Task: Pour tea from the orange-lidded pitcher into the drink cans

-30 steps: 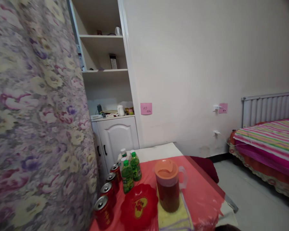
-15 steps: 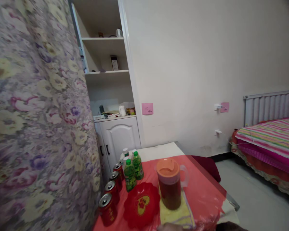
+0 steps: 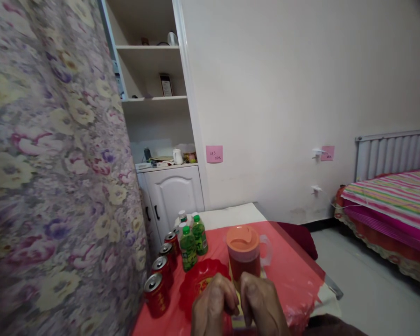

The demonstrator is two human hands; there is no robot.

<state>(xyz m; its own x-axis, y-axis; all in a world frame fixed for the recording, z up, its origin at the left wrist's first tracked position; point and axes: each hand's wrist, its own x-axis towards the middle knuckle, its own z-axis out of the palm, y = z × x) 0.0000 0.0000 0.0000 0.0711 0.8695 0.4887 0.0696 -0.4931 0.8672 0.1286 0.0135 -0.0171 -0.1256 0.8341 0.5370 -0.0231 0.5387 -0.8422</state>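
Clear plastic pitcher with an orange lid [image 3: 244,261], filled with dark reddish-brown liquid, stands upright near the middle of the tabletop [image 3: 227,217], its handle pointing right, on the side where the right hand would meet it most easily. Beneath it is a yellow cloth with purple stripes [image 3: 238,322], probably put there to soak up drips.

Both hands are in front of the pitcher, side by side over the near part of the cloth. The person's left hand [image 3: 213,303] and right hand [image 3: 261,301] have their fingers curled inward, knuckles facing forward; whether they pinch anything, or the right one touches the pitcher, cannot be told. Such a close, matched pose suggests care rather than force.

Left of the pitcher lies a red scalloped plate with a yellow design [image 3: 189,289], partly hidden by the left hand. Beyond it stand two green-capped bottles of green drink [image 3: 188,249], with white-capped bottles [image 3: 182,216] behind. Four red metal cans with silver tops [image 3: 156,294] line the left edge, likely to leave the centre free. A thin red plastic sheet [image 3: 287,275] covers most of the surface, presumably against spills.

Farther out are a floral curtain [image 3: 63,163], a white cabinet [image 3: 175,189] and a bed with striped bedding [image 3: 395,198].
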